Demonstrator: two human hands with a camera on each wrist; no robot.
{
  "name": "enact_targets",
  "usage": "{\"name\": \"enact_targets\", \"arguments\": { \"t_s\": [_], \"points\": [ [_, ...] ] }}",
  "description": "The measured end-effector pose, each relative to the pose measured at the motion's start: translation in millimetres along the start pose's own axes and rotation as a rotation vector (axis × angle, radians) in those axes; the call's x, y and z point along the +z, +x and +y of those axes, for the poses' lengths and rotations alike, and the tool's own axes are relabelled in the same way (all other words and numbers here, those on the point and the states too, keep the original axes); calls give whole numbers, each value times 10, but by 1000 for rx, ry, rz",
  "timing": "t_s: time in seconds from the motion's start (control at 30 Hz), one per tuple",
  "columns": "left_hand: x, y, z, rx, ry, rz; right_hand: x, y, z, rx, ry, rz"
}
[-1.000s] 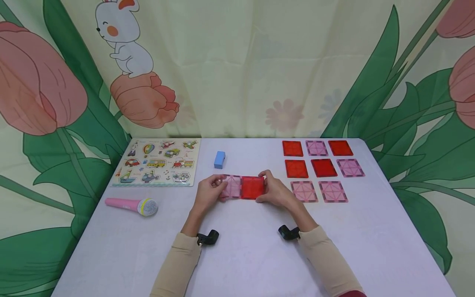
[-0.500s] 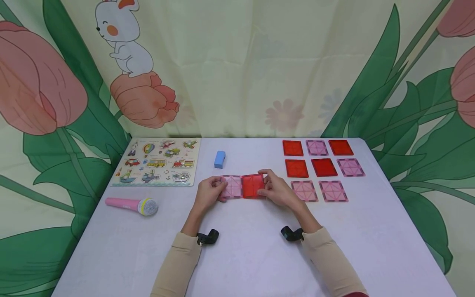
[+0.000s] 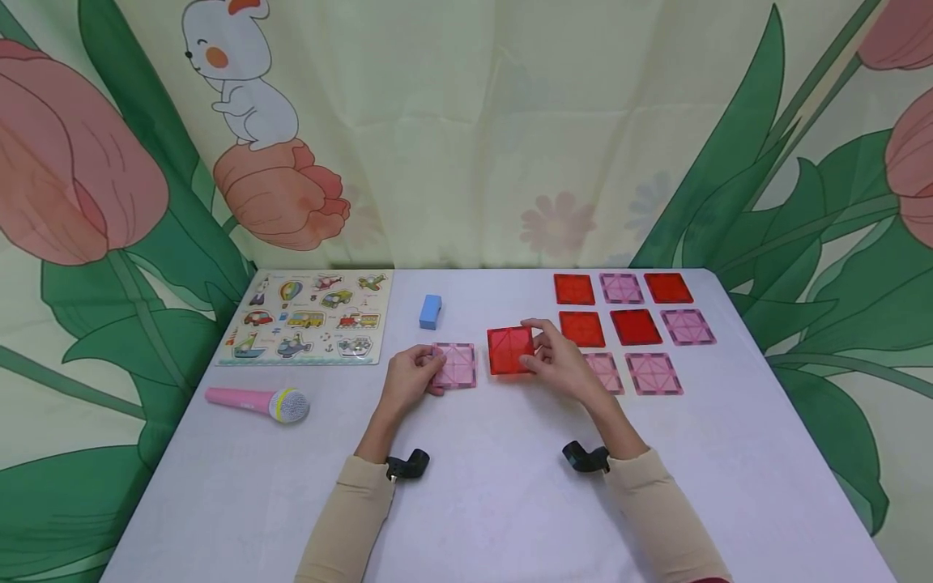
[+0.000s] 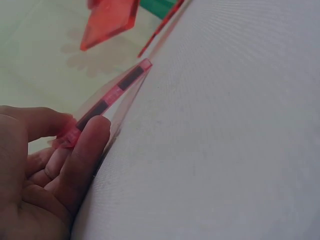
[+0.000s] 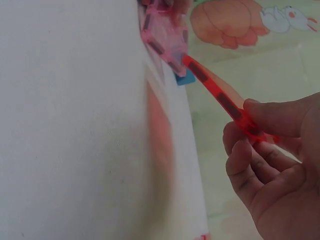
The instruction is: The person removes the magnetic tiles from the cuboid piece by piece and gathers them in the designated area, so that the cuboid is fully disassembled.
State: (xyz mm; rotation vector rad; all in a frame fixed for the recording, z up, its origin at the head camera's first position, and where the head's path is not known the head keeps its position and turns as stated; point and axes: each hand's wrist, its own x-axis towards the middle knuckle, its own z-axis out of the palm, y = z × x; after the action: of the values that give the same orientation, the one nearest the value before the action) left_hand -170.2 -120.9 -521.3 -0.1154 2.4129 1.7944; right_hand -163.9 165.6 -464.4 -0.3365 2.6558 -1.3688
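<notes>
Between thumb and fingers, my left hand (image 3: 411, 376) pinches a pink square magnetic tile (image 3: 457, 366) by its left edge. In the left wrist view that pink tile (image 4: 112, 93) is seen edge-on, tilted, with dark magnets along its rim. My right hand (image 3: 561, 360) grips a red square magnetic tile (image 3: 507, 351) by its right side. A gap separates the two tiles. The right wrist view shows the red tile (image 5: 217, 92) raised off the table, its reddish shadow below, with the pink tile (image 5: 165, 35) beyond it.
Several red and pink tiles (image 3: 631, 327) lie in rows at the right; my right hand partly covers one pink tile (image 3: 607, 372). A blue block (image 3: 431, 312) stands behind the left hand. A puzzle board (image 3: 309, 317) and pink toy microphone (image 3: 258, 404) lie on the left.
The red tile, held in my right hand, has come away from the pink tile, moving up and slightly right. My left hand with the pink tile has stayed nearly still.
</notes>
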Motion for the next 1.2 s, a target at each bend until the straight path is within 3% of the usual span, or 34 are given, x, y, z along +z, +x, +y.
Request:
{"name": "enact_targets", "arguments": {
  "t_s": [0.3,1.07,1.2],
  "points": [
    [-13,-11,3,11,-2,2,-231,-93,74,16,-1,101],
    [-22,-26,30,-43,7,-27,-987,-560,495,303,-76,377],
    [-32,-35,19,-38,21,-28,-1141,-647,588,315,-84,409]
  ]
}}
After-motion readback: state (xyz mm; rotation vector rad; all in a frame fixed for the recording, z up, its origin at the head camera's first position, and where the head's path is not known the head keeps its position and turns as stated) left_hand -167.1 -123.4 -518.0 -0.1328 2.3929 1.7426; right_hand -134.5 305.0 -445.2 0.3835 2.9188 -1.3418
